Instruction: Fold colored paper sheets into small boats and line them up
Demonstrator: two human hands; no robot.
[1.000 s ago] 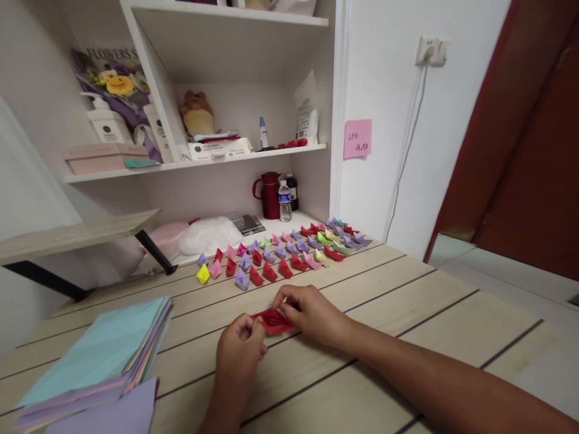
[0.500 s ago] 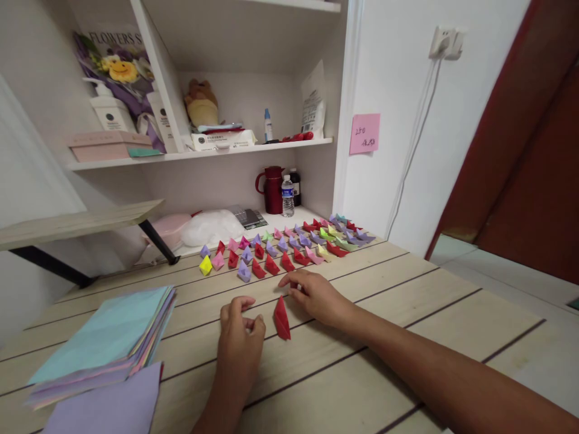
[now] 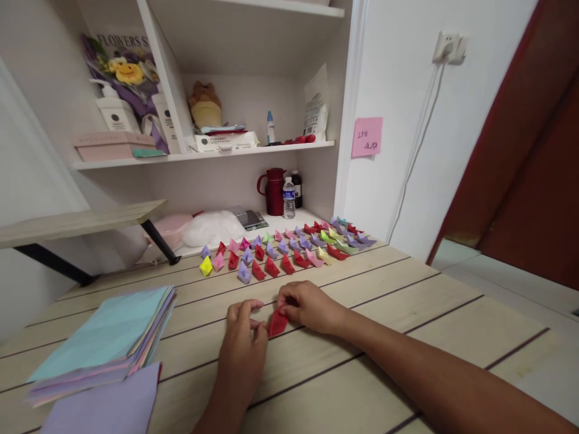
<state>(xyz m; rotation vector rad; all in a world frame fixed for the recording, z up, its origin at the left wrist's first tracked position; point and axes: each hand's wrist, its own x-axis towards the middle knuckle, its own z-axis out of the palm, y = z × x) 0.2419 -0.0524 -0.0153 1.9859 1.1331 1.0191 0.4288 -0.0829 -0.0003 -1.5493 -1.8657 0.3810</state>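
A small folded red paper boat (image 3: 277, 325) is held just above or on the wooden table, in front of me. My right hand (image 3: 310, 306) pinches its upper right end between thumb and fingertips. On the boat's other side is my left hand (image 3: 244, 334), its thumb and index finger curved and apart. The left thumb tip lies close against the boat's left edge; whether it touches, I cannot tell. Beyond my hands stand rows of finished paper boats in several colours, among them a red boat (image 3: 287, 264) and a yellow boat (image 3: 205, 266).
A stack of coloured paper (image 3: 104, 331) lies at the left, with a purple sheet (image 3: 104, 401) before it. A small raised shelf (image 3: 85, 222) stands behind. Along the back are a red jug (image 3: 274, 193), a water bottle (image 3: 289, 199) and a white plastic bag (image 3: 212, 228).
My right hand has come down and toward me and taken hold of the red paper boat, which was standing loose between my hands. The boat has turned and shifted slightly left.
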